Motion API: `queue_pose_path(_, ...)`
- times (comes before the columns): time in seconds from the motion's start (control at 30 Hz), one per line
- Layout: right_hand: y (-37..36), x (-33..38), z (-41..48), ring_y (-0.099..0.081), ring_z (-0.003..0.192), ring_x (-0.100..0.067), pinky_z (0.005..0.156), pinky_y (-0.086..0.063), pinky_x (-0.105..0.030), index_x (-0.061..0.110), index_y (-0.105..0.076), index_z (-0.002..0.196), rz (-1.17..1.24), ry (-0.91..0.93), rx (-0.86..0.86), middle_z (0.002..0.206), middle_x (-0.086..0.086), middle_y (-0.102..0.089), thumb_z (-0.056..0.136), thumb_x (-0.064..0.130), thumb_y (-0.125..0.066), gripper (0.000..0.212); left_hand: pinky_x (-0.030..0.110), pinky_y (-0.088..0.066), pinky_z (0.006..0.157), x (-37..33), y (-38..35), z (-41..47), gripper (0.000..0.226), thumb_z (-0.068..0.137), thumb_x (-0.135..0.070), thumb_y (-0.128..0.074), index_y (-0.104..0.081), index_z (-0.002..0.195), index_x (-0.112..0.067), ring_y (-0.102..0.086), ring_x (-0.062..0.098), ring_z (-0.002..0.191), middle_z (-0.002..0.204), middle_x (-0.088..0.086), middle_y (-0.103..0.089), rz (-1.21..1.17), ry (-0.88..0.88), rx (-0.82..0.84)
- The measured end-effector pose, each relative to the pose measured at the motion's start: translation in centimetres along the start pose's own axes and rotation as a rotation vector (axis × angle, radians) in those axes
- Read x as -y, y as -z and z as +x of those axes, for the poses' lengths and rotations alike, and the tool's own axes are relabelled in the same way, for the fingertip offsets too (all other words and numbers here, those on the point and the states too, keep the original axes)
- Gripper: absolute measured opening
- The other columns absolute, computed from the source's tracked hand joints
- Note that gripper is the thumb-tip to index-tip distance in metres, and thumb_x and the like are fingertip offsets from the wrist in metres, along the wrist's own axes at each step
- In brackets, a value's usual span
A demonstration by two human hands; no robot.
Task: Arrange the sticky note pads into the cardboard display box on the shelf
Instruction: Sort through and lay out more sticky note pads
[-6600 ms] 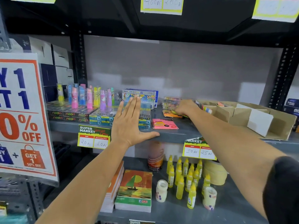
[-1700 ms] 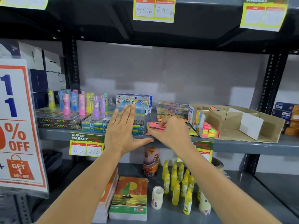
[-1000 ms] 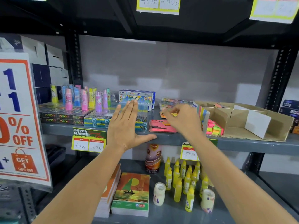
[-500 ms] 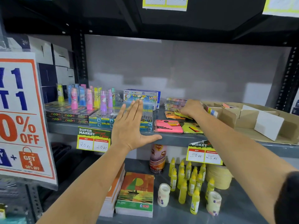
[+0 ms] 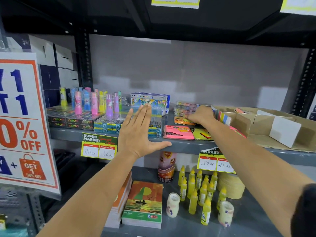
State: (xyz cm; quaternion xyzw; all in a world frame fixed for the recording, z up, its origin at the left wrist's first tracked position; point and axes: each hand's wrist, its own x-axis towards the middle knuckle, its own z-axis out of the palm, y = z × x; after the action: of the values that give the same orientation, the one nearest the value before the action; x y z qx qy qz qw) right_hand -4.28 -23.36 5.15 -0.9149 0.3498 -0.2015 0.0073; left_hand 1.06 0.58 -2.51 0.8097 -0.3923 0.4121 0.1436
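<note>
Shelf (image 5: 181, 147) carried cardboard display box (image 5: 266, 132) at right end, mostly unfilled. Loose sticky note pads (image 5: 178, 132) lay at front edge mid-shelf, more stacked behind. Left hand (image 5: 138, 134) flat, fingers spread, braced on front edge, holding nothing. Right hand (image 5: 201, 115) curled over orange pad (image 5: 179, 120); grip hidden, couldn't tell. Best: pinch by edges, lift square, slot upright.

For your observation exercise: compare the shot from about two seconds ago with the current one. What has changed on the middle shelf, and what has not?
The right hand moved from the front pads back to the orange sticky note pad beside the cardboard display box; whether it grips is unclear. A yellow pad now lies exposed beside the pink pad. The left hand stayed flat on the shelf edge.
</note>
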Motion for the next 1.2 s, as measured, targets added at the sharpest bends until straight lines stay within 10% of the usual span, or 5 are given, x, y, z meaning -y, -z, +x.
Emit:
queue_pose_path(0.67,0.5,0.9,-0.8,-0.065,0.09,-0.027,0.061,-0.047,-0.028,0.006,-0.065,0.097,0.223,-0.048,-0.194,0.096,-0.011,-0.068,0.075,0.055,-0.069,0.054,0.043,-0.013,0.121,0.0,0.0,0.0,0.126,0.068,-0.097,-0.024,-0.024,0.153,-0.003,-0.029,0.022,0.146,0.158,0.01,-0.03,0.001,-0.002,-0.008)
queue_pose_path(0.97,1.5,6.0,-2.8,-0.054,0.063,-0.019,0.042,-0.033,-0.022,0.015,-0.046,0.061,0.34,0.07,-0.123,0.062,0.001,-0.05,0.069,0.045,-0.077,0.044,0.042,-0.011,0.121,-0.2,0.1,0.0,0.127,0.068,-0.097,-0.022,-0.024,0.153,-0.003,-0.029,0.021,0.146,0.158,0.01,-0.03,-0.002,0.009,0.005)
queue_pose_path(1.2,-0.2,7.3,-3.2,-0.065,0.095,-0.026,0.067,-0.051,-0.033,0.011,-0.061,0.104,0.176,0.059,-0.114,0.103,-0.006,-0.065,0.076,0.055,-0.069,0.053,0.044,-0.014,0.121,-0.1,0.0,0.0,0.127,0.067,-0.097,-0.026,-0.027,0.152,-0.002,-0.031,0.021,0.145,0.157,0.01,-0.033,-0.014,0.01,-0.008)
